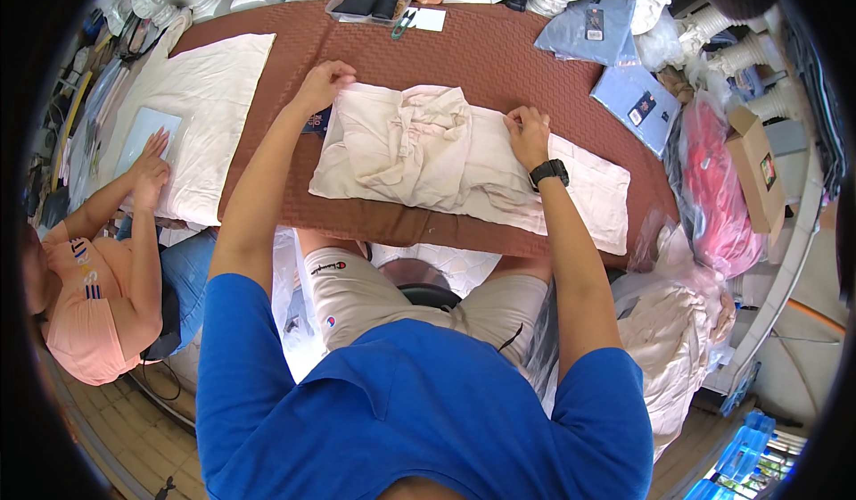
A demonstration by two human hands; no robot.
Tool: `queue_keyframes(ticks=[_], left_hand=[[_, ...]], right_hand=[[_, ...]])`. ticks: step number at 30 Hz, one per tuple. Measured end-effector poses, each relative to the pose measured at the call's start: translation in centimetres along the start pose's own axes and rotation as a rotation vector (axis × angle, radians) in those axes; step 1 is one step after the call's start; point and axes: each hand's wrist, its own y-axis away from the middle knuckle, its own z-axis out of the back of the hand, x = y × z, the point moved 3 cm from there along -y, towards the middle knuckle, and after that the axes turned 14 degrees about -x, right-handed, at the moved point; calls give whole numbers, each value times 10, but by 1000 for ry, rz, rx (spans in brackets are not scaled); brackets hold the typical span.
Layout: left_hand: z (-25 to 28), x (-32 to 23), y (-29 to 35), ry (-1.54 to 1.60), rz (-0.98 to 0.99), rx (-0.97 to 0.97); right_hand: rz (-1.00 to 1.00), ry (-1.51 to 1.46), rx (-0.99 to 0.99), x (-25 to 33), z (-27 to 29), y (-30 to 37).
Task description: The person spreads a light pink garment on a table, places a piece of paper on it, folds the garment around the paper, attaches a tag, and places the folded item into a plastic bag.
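Both hands worked a cream garment (pixel 446 157) lying on the brown tabletop (pixel 499 54). Left hand (pixel 323 82) closed, pinching its far left corner; right hand (pixel 529 134) closed on its upper edge. Beyond the right hand: clear bags holding blue folded shirts (pixel 637 99); cardboard box (pixel 756 168), contents unseen.

bare brown tabletop (pixel 499 54) beyond, blue folded shirts (pixel 615 63) crowding right

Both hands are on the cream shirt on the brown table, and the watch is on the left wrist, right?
Not quite: the head view shows the black watch on the right wrist. Both the left hand and right hand do rest on the cream shirt on the brown table.
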Motion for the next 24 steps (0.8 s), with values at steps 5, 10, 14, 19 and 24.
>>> queue_keyframes(ticks=[5,10,14,19,24], left_hand=[[-4,12,-1,-198,51,29],[-10,-9,-12,-117,-122,4],[-19,-13,-11,-131,101,375],[-5,20,-23,189,297,534],[10,-6,-19,3,210,592]], right_hand=[[-35,57,18,-6,-1,-3],[-52,-6,92,-5,4,-10],[-1,39,283,-18,13,-19],[189,58,18,44,18,-29],[532,-516,264,197,8,23]])
